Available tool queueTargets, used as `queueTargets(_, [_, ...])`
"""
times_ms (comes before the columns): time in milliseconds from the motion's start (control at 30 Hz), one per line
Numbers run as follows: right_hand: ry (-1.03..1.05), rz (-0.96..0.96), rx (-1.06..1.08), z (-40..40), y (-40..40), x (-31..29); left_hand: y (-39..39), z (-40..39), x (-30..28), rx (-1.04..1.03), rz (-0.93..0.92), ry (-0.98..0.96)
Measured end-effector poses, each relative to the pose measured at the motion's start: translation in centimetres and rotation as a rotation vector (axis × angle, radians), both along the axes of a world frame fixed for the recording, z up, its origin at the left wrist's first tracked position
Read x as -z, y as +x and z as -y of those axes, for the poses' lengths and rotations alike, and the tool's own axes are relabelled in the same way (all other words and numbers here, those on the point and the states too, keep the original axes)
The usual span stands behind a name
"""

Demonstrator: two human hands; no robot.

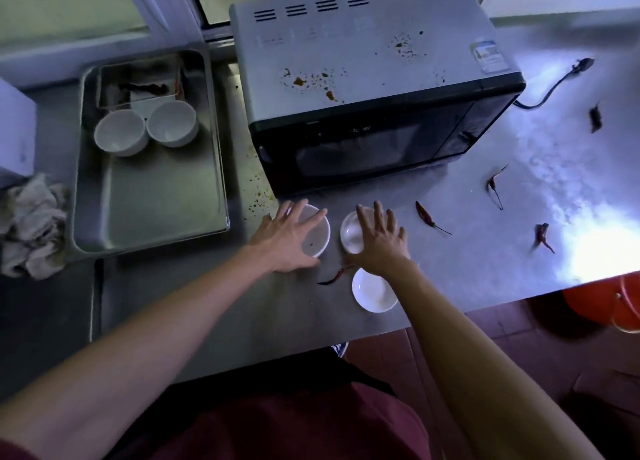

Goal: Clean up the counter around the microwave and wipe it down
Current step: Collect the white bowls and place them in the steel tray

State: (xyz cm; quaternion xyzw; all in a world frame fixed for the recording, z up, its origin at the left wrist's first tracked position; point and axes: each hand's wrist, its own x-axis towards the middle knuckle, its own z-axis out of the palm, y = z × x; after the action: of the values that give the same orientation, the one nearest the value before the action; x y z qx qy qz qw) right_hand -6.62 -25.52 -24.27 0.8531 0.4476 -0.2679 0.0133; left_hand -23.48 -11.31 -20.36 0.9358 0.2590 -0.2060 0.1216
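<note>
Hands [289,238] [379,239] spread, fingers splayed over bowls [317,241].

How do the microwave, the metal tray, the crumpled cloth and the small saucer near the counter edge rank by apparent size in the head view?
1. microwave
2. metal tray, nearly as large
3. crumpled cloth
4. saucer

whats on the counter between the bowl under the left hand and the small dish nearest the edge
A dried red chili lies between the bowl and the dish, in the head view.
</note>
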Motion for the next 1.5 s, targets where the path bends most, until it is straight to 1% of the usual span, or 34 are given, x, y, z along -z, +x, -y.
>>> queueTargets(133, [0.066, 0.060, -0.049, -0.6, -0.1, 0.0, -0.7, 0.1, -0.5, -0.042, 0.036, 0.017])
queueTargets(300, [0.146, 0.018, -0.079, -2.1, -2.4, -1.3, -3.5, -0.9, -1.4, -0.087, 0.109, 0.047])
queueTargets(467, [0.211, 0.017, -0.113, -4.6, -5.6, -3.2, -7.4, -3.2, -3.4, -0.104, 0.186, 0.122])
queueTargets(567, [0.259, 0.004, -0.111, -6.5, -8.2, -4.3, -10.0, -4.9, -4.4, -0.131, 0.223, 0.156])
queueTargets(733, [0.282, -0.051, -0.133, -10.0, -13.7, -6.5, -15.8, -8.6, -4.7, -0.194, 0.227, 0.143])
queueTargets(933, [0.325, -0.012, -0.204, -16.0, -19.7, -7.5, -23.4, -14.5, -3.9, -0.314, 0.221, 0.124])
queueTargets(1067, [0.319, 0.047, -0.270, -20.3, -22.3, -7.9, -26.5, -18.4, -3.4, -0.363, 0.239, 0.085])
queueTargets(1167, [0.279, 0.074, -0.306, -23.3, -23.6, -7.5, -27.6, -20.7, -3.0, -0.343, 0.216, 0.103])
queueTargets(1400, [0.152, 0.071, -0.319, -27.5, -25.2, -4.5, -27.2, -24.0, 0.7, -0.272, 0.126, 0.045])
queueTargets(1500, [0.111, 0.063, -0.315, -28.5, -25.3, -3.2, -27.0, -24.8, 1.8, -0.270, 0.126, 0.038])
